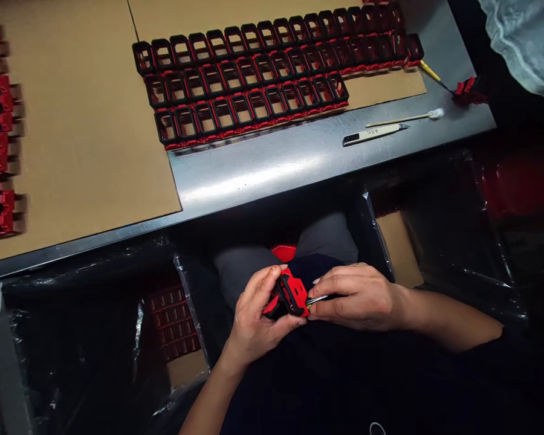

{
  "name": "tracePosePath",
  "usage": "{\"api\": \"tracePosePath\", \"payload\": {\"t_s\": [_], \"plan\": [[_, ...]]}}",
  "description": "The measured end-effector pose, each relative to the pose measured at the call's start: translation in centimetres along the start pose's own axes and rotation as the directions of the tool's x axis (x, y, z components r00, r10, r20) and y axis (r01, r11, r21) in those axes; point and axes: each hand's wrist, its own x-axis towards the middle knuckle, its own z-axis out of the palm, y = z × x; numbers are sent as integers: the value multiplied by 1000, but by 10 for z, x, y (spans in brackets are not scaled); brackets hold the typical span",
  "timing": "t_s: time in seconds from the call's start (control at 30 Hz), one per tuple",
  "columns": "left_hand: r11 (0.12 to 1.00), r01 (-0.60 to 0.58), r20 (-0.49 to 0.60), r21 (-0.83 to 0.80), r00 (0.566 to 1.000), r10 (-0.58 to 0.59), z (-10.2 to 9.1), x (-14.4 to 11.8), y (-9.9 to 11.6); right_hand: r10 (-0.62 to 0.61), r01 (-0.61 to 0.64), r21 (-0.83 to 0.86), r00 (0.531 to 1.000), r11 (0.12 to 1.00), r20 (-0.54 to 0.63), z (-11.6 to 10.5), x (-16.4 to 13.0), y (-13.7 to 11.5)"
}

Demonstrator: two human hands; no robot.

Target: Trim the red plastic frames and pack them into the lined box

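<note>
Above the lap, my left hand [256,308] is closed around a red and black plastic frame part [292,293], thumb on its upper edge and fingers beneath. My right hand [356,297] pinches a slim, shiny metal tool [316,299] against the part's right side. Most of the tool is covered by the fingers, so its exact kind cannot be made out. On the bench lie similar black and red frames [217,81], standing side by side in three rows on cardboard.
The metal bench [254,175] has its edge in front of the lap. On it lie a craft knife [375,135], a cotton swab [405,118] and a yellow-handled tool [430,70]. More red parts [2,151] line the far left. Plastic-lined boxes [188,368] flank the legs.
</note>
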Motion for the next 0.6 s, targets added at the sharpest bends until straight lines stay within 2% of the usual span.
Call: {"api": "tracePosePath", "payload": {"t_s": [0.2, 0.27, 0.37, 0.47, 0.6], "plan": [[997, 36, -68, -71, 997, -41, 5, -3, -1, 70, -69, 55, 997, 996, -20, 8, -1, -2], [984, 68, -117, -163, 989, -88, 9, -6, -2, 120, -115, 63, 990, 991, -77, 12, 0, -1], [924, 154, -162, -350, 961, -222, 12, -12, -2, 184, -179, 47, 963, 983, -198, 11, 10, 6], [839, 215, -157, -500, 930, -332, 15, -17, 0, 213, -244, -62, 925, 968, -314, 4, 29, 32], [797, 195, -169, -572, 922, -347, 15, -19, 4, 268, -382, -267, 886, 885, -379, -6, 61, 96]]}}
